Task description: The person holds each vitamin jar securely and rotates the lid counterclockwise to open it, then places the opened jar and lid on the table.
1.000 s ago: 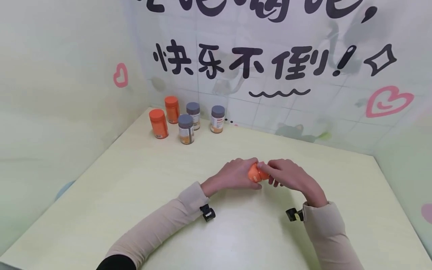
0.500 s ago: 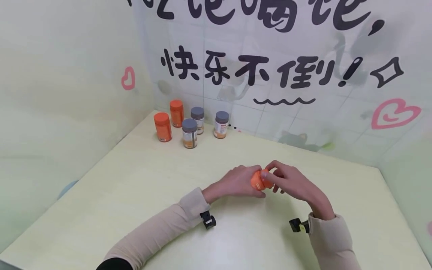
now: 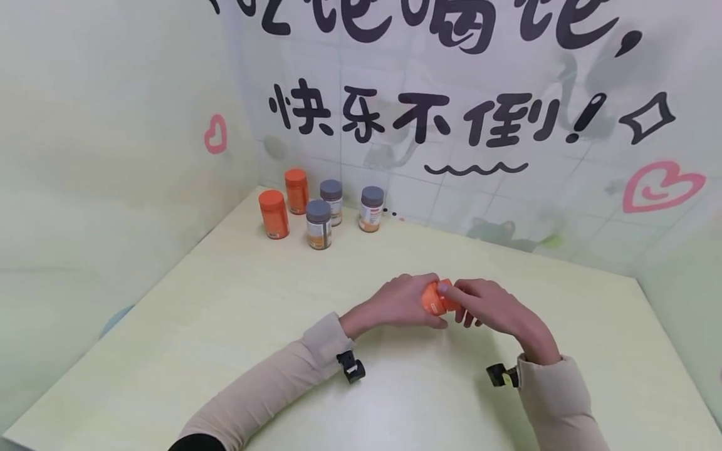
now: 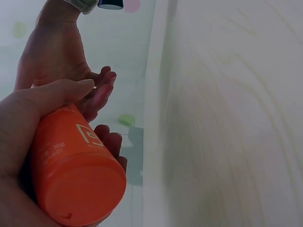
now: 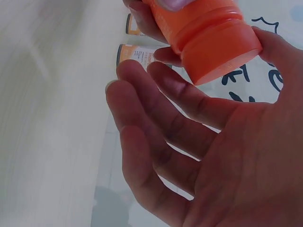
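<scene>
My left hand [image 3: 407, 302] grips an orange plastic bottle [image 3: 432, 299] round its body, above the table. In the left wrist view the bottle [image 4: 78, 165] points its round base at the camera, with small pale print on its side. My right hand [image 3: 486, 302] is at the other end, on the orange screw cap [image 3: 449, 294]. From the right wrist, the thumb touches one side of the cap [image 5: 220, 49] and the index finger lies at the opposite side. The other fingers of that right hand [image 5: 199, 132] are loosely bent, off the cap. The cap sits on the bottle.
Two orange bottles [image 3: 274, 215] [image 3: 296, 191] stand at the back left of the pale table [image 3: 237, 300]. Beside them are three grey-capped bottles [image 3: 318, 225] [image 3: 331, 202] [image 3: 371, 210]. A printed wall sheet [image 3: 395, 150] rises behind the table.
The right hand's fingers turn about the cap, with the knuckles now lower than half a second ago. The left hand keeps its grip on the bottle. The head view has shifted slightly.
</scene>
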